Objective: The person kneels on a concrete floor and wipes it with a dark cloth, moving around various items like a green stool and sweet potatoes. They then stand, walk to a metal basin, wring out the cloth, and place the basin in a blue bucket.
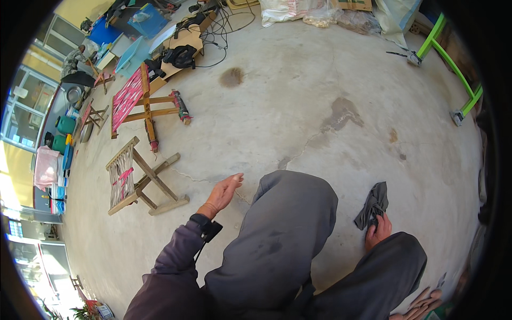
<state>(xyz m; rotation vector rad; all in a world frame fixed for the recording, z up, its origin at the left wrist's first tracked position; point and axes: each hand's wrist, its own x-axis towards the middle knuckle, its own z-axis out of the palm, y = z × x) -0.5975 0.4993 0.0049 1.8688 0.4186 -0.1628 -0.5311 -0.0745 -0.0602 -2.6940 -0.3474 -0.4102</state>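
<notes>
Beyond my right knee, my right hand (379, 231) grips one end of a crumpled dark grey cloth (375, 203). Its other end spreads toward the concrete floor; I cannot tell how much of it touches. My left hand (225, 193) hovers to the left of my left knee, fingers loosely stretched, with nothing in it. A black device is strapped to that wrist (206, 227). Left of this hand, nearest to it, a wooden folding stool (150, 174) with a pale cord seat lies on its side. My knees, in dark grey trousers (288, 224), fill the lower middle.
Another folding stool (146, 106) with pink webbing lies farther off. A green metal frame (452, 66) on castors stands at right. White sacks (284, 10) and tangled black cables (224, 36) are at the back. A person (73, 64) bends at far left. Long brown pieces (420, 306) lie lower right.
</notes>
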